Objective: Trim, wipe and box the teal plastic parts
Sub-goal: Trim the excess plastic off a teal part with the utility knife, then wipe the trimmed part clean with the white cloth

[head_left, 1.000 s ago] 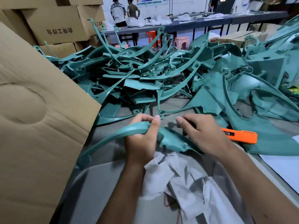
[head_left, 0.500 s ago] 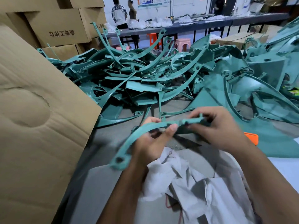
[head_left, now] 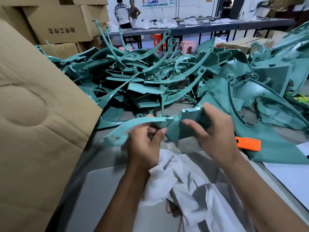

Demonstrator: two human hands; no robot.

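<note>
Compared with the frame half a second earlier, the teal part is turned so that its broad panel end faces the camera; before, it showed mainly its thin curved edge. The orange knife, then mostly hidden behind the right wrist, now lies exposed on the desk. One second earlier the part lay low, close to the white cloth; it is now held clear above it.

The left hand has its grip closed on the part where the curved arm meets the panel, thumb pressed against the panel face. The right hand has its grip closed on the panel's upper right edge, fingers wrapped over the top and thumb on the near face. The long arm of the part extends left and downward; its tip sits near the cardboard flap, with only a narrow gap visible between them.

The pile of teal parts borders the far side, just beyond the held part. A large teal panel lies at right, beneath the knife. Bare desk shows between the flap and the cloth. Stacked cartons stand behind the flap.
</note>
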